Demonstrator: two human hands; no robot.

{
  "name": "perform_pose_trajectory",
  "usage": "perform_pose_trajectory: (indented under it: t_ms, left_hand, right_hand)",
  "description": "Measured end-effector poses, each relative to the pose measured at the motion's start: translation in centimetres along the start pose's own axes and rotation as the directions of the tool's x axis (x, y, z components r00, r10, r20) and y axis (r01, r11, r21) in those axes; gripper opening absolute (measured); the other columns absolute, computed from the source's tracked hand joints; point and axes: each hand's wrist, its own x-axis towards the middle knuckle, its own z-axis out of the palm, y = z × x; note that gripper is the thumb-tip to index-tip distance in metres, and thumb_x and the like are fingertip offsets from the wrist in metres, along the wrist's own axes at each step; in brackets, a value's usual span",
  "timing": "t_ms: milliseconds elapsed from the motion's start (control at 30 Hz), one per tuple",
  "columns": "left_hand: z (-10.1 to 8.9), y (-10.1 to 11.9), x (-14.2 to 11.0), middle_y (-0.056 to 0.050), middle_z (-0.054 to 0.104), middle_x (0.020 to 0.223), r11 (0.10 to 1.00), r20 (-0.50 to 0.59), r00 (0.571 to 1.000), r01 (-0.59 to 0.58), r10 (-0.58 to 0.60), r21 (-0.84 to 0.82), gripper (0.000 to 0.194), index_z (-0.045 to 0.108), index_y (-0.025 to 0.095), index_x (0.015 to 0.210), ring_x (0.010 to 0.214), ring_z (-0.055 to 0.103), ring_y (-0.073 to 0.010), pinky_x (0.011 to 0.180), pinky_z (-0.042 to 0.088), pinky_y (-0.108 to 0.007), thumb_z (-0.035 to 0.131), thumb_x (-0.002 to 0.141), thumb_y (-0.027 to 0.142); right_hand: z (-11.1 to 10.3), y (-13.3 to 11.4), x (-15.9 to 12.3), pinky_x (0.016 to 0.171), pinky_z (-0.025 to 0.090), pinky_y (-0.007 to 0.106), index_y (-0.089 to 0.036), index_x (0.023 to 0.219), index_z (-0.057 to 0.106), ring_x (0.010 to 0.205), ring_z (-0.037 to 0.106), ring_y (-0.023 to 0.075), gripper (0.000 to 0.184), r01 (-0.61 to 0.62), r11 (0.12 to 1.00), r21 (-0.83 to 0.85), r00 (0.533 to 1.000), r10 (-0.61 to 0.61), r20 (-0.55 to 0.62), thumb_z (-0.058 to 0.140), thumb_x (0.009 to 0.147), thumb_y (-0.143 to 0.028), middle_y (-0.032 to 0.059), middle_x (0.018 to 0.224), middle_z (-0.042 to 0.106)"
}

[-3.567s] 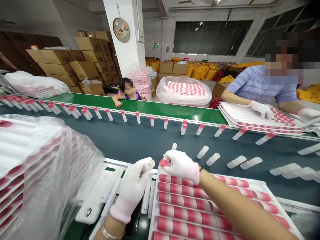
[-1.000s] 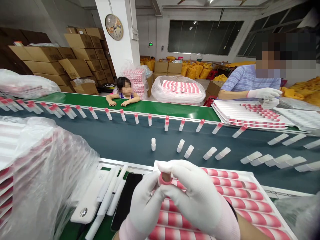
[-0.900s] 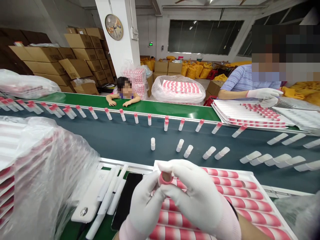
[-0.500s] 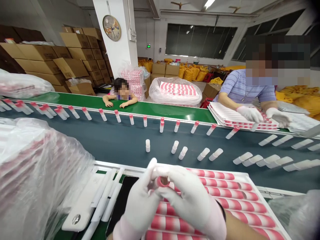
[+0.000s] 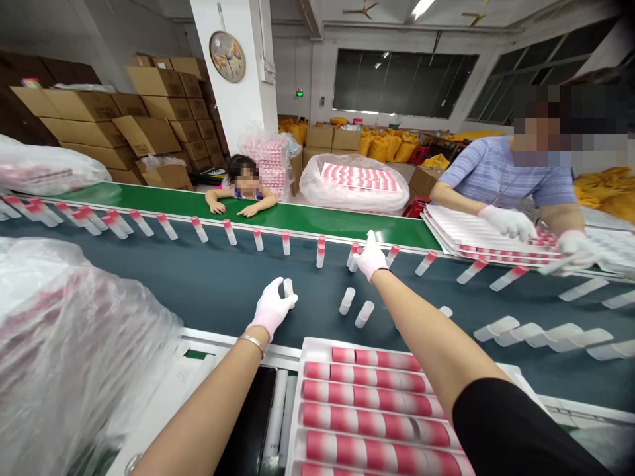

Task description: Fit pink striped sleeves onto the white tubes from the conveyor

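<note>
left hand (image 5: 272, 309) now out on conveyor belt (image 5: 213, 281), pinching white tube (image 5: 288, 288) at centre | right hand (image 5: 370, 256) reached farther, closing on pink-capped tube (image 5: 353, 256) | both have left tray (image 5: 317, 347)

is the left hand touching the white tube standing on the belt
Touching. The head view shows the left hand with its gloved fingers closed around the white tube, no gap between them.

A factory packing line: a conveyor belt (image 5: 208, 277) carries rows of tubes (image 5: 258, 239), gloved workers fill trays (image 5: 377, 410), and cartons (image 5: 143, 132) stack by the wall.
</note>
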Motion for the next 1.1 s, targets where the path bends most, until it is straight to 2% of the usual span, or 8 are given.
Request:
perform_pose_trajectory:
  t_ms: [167,333,533,667,800,933,1000,1100]
  left_hand:
    - [-0.1,0.2,-0.5,-0.007,0.073,0.087,0.991,0.05,0.996,-0.07,0.076,-0.114,0.012,0.065,0.015,0.082,0.089,0.069,-0.024,0.09,0.05,-0.041,0.064,0.076,0.026]
    - [-1.6,1.8,-5.0,-0.008,0.069,0.114,0.936,-0.021,0.985,-0.17,0.172,-0.309,0.039,0.061,0.017,0.117,0.106,0.066,-0.0219,0.092,0.052,-0.033,0.06,0.082,0.035]
    - [-2.7,4.3,-12.7,-0.01,0.067,0.118,0.865,-0.045,0.964,-0.257,0.263,-0.431,0.037,0.067,0.018,0.113,0.108,0.065,-0.0248,0.095,0.053,-0.036,0.064,0.081,0.037]
    - [-3.1,5.2,-15.3,-0.009,0.063,0.12,0.861,-0.049,0.935,-0.342,0.35,-0.377,0.028,0.069,0.02,0.11,0.106,0.064,-0.0227,0.095,0.052,-0.036,0.059,0.086,0.029]
    - [-3.3,5.0,-16.2,-0.008,0.064,0.113,0.839,-0.083,0.913,-0.4,0.399,-0.369,0.02,0.07,0.02,0.102,0.105,0.063,-0.022,0.093,0.053,-0.034,0.061,0.084,0.024]
    - [-3.5,4.7,-16.9,-0.005,0.066,0.104,0.825,-0.11,0.906,-0.417,0.408,-0.382,0.014,0.07,0.021,0.095,0.1,0.063,-0.0201,0.092,0.052,-0.033,0.062,0.084,0.019]
    - [-3.6,4.7,-17.2,-0.004,0.066,0.101,0.821,-0.103,0.897,-0.436,0.43,-0.368,0.016,0.069,0.021,0.098,0.098,0.064,-0.019,0.091,0.052,-0.033,0.061,0.085,0.018]
    - [-3.4,4.8,-17.6,-0.005,0.066,0.105,0.82,-0.062,0.889,-0.443,0.453,-0.363,0.024,0.065,0.022,0.111,0.098,0.064,-0.0186,0.089,0.052,-0.031,0.058,0.088,0.019]
  right_hand:
    - [-0.6,-0.9,0.4,0.084,0.049,0.034,-0.003,0.145,0.03,0.093,0.065,0.0215,0.063,-0.045,0.99,-0.135,0.997,0.052,0.052,0.054,0.094,-0.032,0.0141,0.106,0.065]
    - [-3.5,-1.6,-6.6,0.097,0.041,0.039,-0.012,0.131,0.051,0.117,0.054,0.0304,0.045,0.083,0.943,-0.323,0.993,-0.051,0.106,0.035,0.097,-0.037,0.0184,0.124,0.057]
    - [-0.8,-1.6,-15.2,0.068,0.048,0.03,-0.015,0.066,0.068,0.072,0.066,0.024,0.01,0.41,0.844,-0.347,0.785,-0.133,0.604,0.062,0.074,-0.015,0.0084,0.073,0.067]
    - [-0.3,-1.0,-15.0,0.065,0.046,0.03,-0.015,0.068,0.068,0.074,0.066,0.0252,0.006,0.489,0.824,-0.285,0.721,-0.199,0.663,0.063,0.071,-0.017,0.0084,0.072,0.065]
    - [-0.6,-0.2,-14.5,0.064,0.043,0.029,-0.016,0.068,0.064,0.073,0.062,0.0231,0.005,0.479,0.855,-0.199,0.741,-0.272,0.614,0.066,0.064,-0.017,0.0055,0.071,0.061]
    - [-1.8,-0.2,-15.8,0.064,0.044,0.027,-0.016,0.099,0.061,0.071,0.059,0.0165,0.022,0.393,0.918,-0.056,0.816,-0.32,0.482,0.057,0.08,-0.027,0.003,0.079,0.06]
    - [-2.8,-0.3,-16.7,0.065,0.048,0.026,-0.018,0.133,0.043,0.071,0.059,0.0124,0.043,0.299,0.926,0.23,0.814,-0.373,0.445,0.046,0.091,-0.03,0.0023,0.089,0.06]
    - [-4.3,-0.5,-18.1,0.08,0.053,0.03,-0.026,0.151,0.015,0.086,0.063,0.0126,0.065,0.075,0.67,0.738,0.775,-0.505,0.38,0.047,0.094,-0.032,0.0032,0.104,0.059]
